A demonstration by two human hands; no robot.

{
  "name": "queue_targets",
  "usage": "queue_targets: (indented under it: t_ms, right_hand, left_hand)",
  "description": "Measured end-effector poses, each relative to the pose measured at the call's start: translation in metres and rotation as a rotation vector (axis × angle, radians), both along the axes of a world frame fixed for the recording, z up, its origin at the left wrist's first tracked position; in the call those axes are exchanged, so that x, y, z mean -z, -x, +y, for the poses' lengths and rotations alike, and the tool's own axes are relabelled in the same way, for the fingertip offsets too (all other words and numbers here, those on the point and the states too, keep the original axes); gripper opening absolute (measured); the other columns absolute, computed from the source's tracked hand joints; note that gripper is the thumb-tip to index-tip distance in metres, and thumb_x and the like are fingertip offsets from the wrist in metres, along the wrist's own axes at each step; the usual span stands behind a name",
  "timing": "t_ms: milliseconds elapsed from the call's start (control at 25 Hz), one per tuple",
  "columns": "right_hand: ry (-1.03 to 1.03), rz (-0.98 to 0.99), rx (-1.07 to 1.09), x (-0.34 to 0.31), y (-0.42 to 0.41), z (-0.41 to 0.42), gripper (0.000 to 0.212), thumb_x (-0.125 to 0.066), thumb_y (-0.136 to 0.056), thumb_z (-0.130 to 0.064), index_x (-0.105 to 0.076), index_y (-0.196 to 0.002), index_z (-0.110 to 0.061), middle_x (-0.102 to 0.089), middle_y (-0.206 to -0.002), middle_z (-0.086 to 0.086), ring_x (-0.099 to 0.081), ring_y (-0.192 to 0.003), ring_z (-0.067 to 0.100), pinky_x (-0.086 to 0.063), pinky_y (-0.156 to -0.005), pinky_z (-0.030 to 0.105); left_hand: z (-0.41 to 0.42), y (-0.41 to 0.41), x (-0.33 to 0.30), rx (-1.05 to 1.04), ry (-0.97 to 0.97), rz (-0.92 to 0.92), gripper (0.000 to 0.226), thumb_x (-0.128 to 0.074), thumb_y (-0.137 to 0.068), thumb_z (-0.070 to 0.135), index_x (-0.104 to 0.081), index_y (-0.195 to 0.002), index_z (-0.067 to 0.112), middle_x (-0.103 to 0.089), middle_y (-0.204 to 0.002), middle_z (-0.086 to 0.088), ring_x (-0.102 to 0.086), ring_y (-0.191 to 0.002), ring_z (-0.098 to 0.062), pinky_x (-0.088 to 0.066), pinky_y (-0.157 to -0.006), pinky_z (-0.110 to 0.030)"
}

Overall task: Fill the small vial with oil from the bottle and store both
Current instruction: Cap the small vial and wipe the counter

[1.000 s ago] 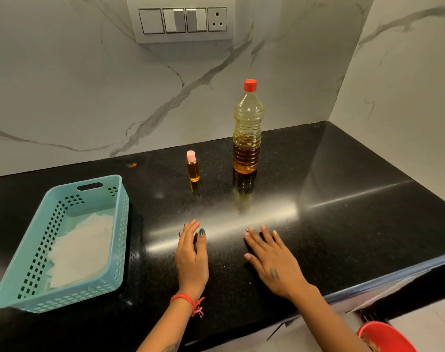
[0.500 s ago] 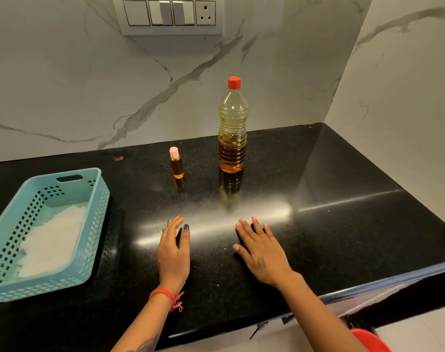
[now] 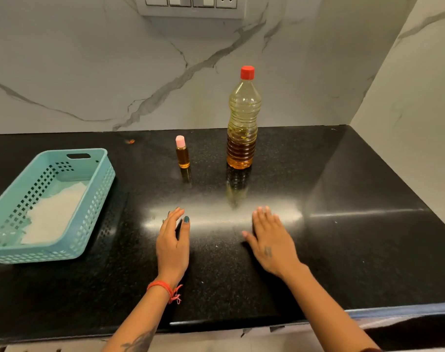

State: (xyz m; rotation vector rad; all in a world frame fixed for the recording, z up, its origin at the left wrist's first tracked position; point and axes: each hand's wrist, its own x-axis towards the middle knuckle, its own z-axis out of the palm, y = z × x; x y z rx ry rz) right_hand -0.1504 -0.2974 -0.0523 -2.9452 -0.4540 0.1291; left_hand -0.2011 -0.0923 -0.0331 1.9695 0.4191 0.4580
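Observation:
A small vial [image 3: 182, 154] with a pink cap stands upright on the black counter, holding amber oil. To its right stands a tall plastic oil bottle [image 3: 243, 123] with a red cap, oil filling roughly its lower third. My left hand [image 3: 173, 243] rests near the counter's front, fingers apart, holding nothing, well short of the vial. My right hand [image 3: 271, 241] lies flat on the counter in front of the bottle, also empty. A teal perforated basket [image 3: 97, 184] sits at the left with white paper in its bottom.
The black counter [image 3: 356, 224] meets marble walls at the back and right. A switch panel [image 3: 193, 5] hangs on the back wall above. The counter's front edge runs just behind my wrists.
The view shifted and dropped slightly, so the switch panel slid toward the top edge. Both hands stay on the counter; the left one has lifted and turned a little onto its side.

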Motion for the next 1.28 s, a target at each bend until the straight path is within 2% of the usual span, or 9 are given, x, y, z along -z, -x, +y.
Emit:
queue_targets:
  t_ms: [80, 200, 360, 520, 680, 840, 960, 1080, 1280]
  right_hand:
    - [0.001, 0.003, -0.026, 0.001, 0.006, -0.003, 0.103, 0.021, -0.071, -0.071, -0.008, -0.148, -0.009, -0.006, -0.157, 0.005, 0.002, -0.145, 0.02, 0.007, -0.114, 0.031]
    - [0.069, -0.036, 0.221, 0.003, -0.018, -0.037, 0.08, -0.004, -0.09, -0.059, -0.01, -0.147, -0.003, -0.01, -0.156, 0.014, -0.003, -0.145, 0.026, -0.002, -0.118, 0.038]
    - [0.069, 0.012, 0.316, 0.003, -0.059, -0.025, 0.073, -0.01, -0.095, -0.052, -0.006, -0.147, -0.001, -0.005, -0.156, 0.016, 0.0, -0.145, 0.027, 0.0, -0.118, 0.039]
    - [0.018, 0.032, 0.136, 0.003, -0.084, 0.048, 0.07, -0.014, -0.097, -0.051, -0.007, -0.147, -0.002, -0.005, -0.156, 0.016, 0.0, -0.145, 0.028, 0.001, -0.117, 0.038]
    - [0.014, 0.037, -0.089, 0.0, -0.08, 0.127, 0.068, -0.016, -0.097, -0.05, -0.004, -0.147, -0.005, -0.001, -0.157, 0.014, 0.003, -0.145, 0.027, 0.001, -0.118, 0.039]
    - [0.018, 0.022, -0.361, -0.003, -0.043, 0.176, 0.062, -0.021, -0.099, -0.041, 0.0, -0.148, -0.008, 0.003, -0.157, 0.012, 0.008, -0.144, 0.026, 0.003, -0.118, 0.039]
    - [0.038, 0.0, -0.55, -0.005, -0.011, 0.178, 0.061, -0.01, -0.097, -0.045, -0.001, -0.149, -0.015, 0.004, -0.157, 0.008, 0.012, -0.144, 0.025, 0.006, -0.118, 0.04]
    - [-0.02, 0.034, -0.444, -0.007, 0.005, 0.15, 0.082, 0.013, -0.08, -0.059, -0.005, -0.149, -0.018, -0.001, -0.158, 0.003, 0.011, -0.144, 0.021, 0.009, -0.115, 0.036]
    - [0.09, -0.007, 0.025, 0.0, -0.009, 0.047, 0.071, 0.001, -0.089, -0.054, -0.008, -0.148, -0.015, -0.005, -0.158, 0.006, 0.002, -0.145, 0.026, -0.001, -0.116, 0.038]
  left_hand:
    - [0.002, 0.001, 0.0, -0.017, 0.015, -0.004, 0.032, -0.047, -0.094, 0.02, -0.055, -0.123, 0.012, -0.052, -0.135, -0.007, -0.041, -0.13, -0.02, -0.03, -0.109, -0.034]
    - [0.003, 0.002, 0.002, -0.02, 0.025, -0.008, 0.031, -0.047, -0.093, 0.021, -0.056, -0.122, 0.013, -0.052, -0.134, -0.005, -0.041, -0.13, -0.019, -0.03, -0.109, -0.034]
    - [0.004, 0.001, 0.004, -0.007, 0.057, -0.013, 0.031, -0.047, -0.093, 0.022, -0.055, -0.122, 0.016, -0.052, -0.134, -0.004, -0.04, -0.131, -0.017, -0.031, -0.111, -0.036]
    - [0.007, 0.002, 0.002, -0.018, 0.093, -0.011, 0.031, -0.047, -0.093, 0.022, -0.055, -0.122, 0.016, -0.052, -0.134, -0.002, -0.04, -0.131, -0.015, -0.03, -0.107, -0.026]
    - [0.013, 0.003, 0.002, -0.026, 0.11, -0.048, 0.028, -0.048, -0.093, 0.02, -0.055, -0.121, 0.021, -0.053, -0.133, 0.0, -0.042, -0.13, -0.014, -0.032, -0.108, -0.027]
    - [0.028, 0.005, 0.001, -0.079, 0.115, -0.128, 0.031, -0.046, -0.088, 0.027, -0.053, -0.118, 0.024, -0.053, -0.129, 0.002, -0.046, -0.122, -0.007, -0.032, -0.095, -0.003]
    - [0.038, 0.008, 0.0, -0.117, 0.155, -0.152, 0.039, -0.044, -0.085, 0.027, -0.054, -0.122, 0.017, -0.052, -0.129, 0.004, -0.047, -0.116, 0.003, -0.03, -0.09, 0.002]
    - [0.043, 0.012, 0.002, -0.1, 0.147, -0.138, 0.039, -0.043, -0.088, 0.032, -0.055, -0.122, 0.018, -0.052, -0.13, 0.004, -0.044, -0.121, -0.002, -0.028, -0.092, 0.003]
    - [0.035, 0.015, 0.004, -0.031, 0.192, -0.101, 0.03, -0.047, -0.093, 0.015, -0.055, -0.122, 0.015, -0.051, -0.134, -0.002, -0.042, -0.125, -0.008, -0.028, -0.093, 0.004]
